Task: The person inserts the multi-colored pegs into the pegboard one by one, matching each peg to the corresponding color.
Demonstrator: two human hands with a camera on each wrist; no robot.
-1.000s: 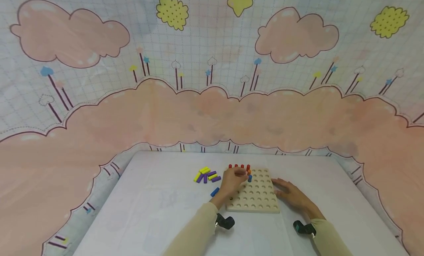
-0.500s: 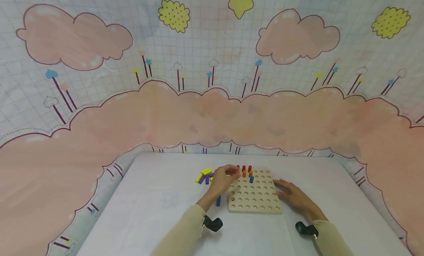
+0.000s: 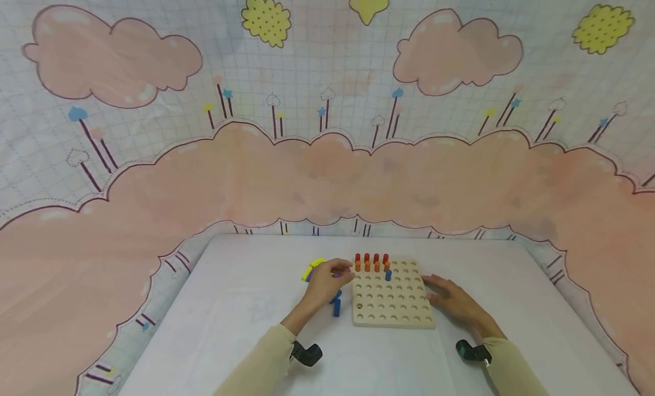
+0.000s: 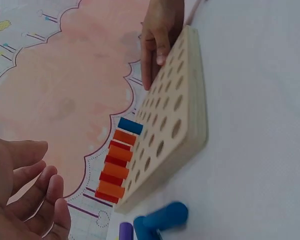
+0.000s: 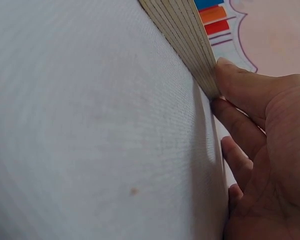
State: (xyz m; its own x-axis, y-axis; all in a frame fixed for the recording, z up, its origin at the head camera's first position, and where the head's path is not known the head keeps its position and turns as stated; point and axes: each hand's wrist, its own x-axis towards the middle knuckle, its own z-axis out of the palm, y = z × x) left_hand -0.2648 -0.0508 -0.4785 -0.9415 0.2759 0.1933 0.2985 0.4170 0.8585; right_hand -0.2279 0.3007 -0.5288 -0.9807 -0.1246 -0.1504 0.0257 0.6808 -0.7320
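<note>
A wooden peg board (image 3: 392,305) lies on the white table. Red pegs (image 3: 370,258) fill part of its back row, orange pegs (image 3: 371,266) stand in the row in front, and one blue peg (image 3: 388,275) stands behind them. My left hand (image 3: 338,272) hovers just left of the board over loose pegs; in the left wrist view this left hand (image 4: 42,175) has relaxed fingers and holds nothing. Two blue pegs (image 4: 162,217) and a purple peg (image 4: 126,231) lie below it. My right hand (image 3: 435,287) rests flat against the board's right edge (image 5: 190,45), fingers (image 5: 240,87) touching it.
Yellow pegs (image 3: 313,265) lie left of my left hand, and blue pegs (image 3: 336,305) lie by the board's left side. A cartoon cloud backdrop (image 3: 327,157) rises behind the table and curves round its sides. White tabletop (image 3: 235,316) spreads to the left and front.
My left hand has drawn back leftward off the board to the loose pegs, uncovering the orange row. The right hand stays against the board's edge.
</note>
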